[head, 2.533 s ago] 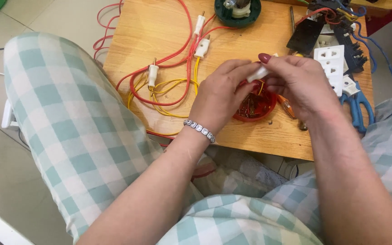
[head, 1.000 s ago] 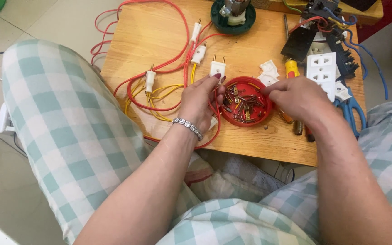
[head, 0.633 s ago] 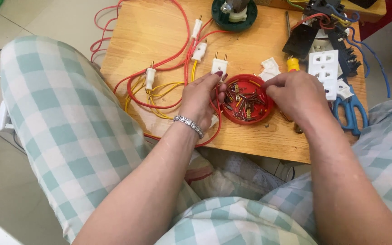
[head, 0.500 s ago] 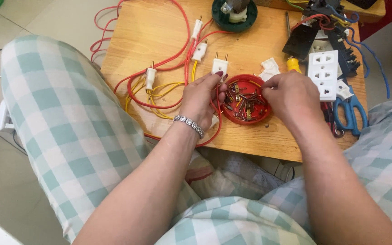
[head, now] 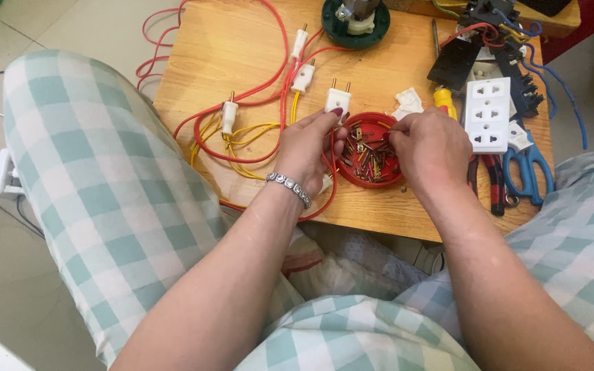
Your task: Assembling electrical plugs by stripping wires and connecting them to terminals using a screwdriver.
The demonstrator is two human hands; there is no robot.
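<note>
A round red dish [head: 374, 181] full of small metal pins and screws sits near the front edge of the wooden table [head: 242, 41]. My left hand [head: 309, 145] grips its left rim, thumb inside, one fingertip touching a white two-pin plug [head: 338, 100] just behind the dish. A bead bracelet is on that wrist. My right hand [head: 433, 145] hovers at the dish's right rim, fingertips pinched together over the small parts. Whether a part is between them is hidden.
Red and yellow wires with white plugs [head: 229, 117] loop over the table's left half. At the right lie a white triple socket [head: 487, 113], blue-handled scissors [head: 527, 168], red-handled pliers [head: 493, 184] and a yellow screwdriver [head: 444, 100]. A green round base [head: 355, 24] stands at the back.
Earlier both hands held the white plug above the dish. It now lies on the table, my left hand has dropped to the dish's rim, and my right hand has moved left onto the dish.
</note>
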